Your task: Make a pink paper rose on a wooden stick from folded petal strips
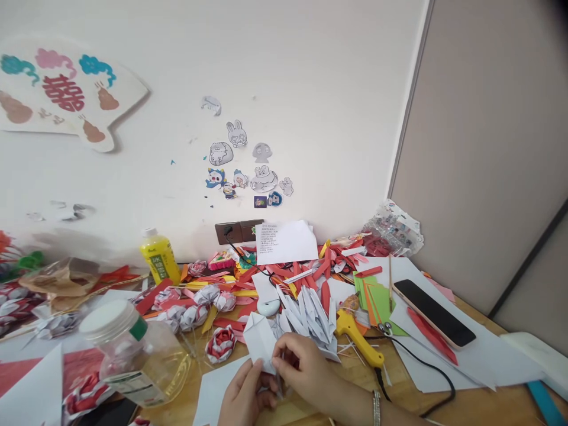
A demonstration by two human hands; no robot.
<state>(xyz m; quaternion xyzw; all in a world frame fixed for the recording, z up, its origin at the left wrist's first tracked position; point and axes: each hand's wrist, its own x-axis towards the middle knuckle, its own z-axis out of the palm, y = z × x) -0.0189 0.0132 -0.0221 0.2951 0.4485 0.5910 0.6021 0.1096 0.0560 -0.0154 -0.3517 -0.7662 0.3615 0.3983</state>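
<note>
A small folded piece of white paper [260,340] is held upright above the table's front part. My left hand [248,393] pinches its lower edge between thumb and fingers. With its fingertips, my right hand [306,367] grips the paper's lower right side; a bracelet circles that wrist. Just behind the hands lies a pile of folded white paper strips [306,316]. To the left of the paper sits a red and white paper rose [220,344]. A flat white sheet [213,390] lies partly under my left hand.
A yellow glue gun [359,340] with a black cord lies to the right, near a phone [435,312] on white sheets. At left stand a clear plastic jar [155,361] and a yellow bottle [160,257]. Red and orange paper pieces [323,266] cover the back, below the wall.
</note>
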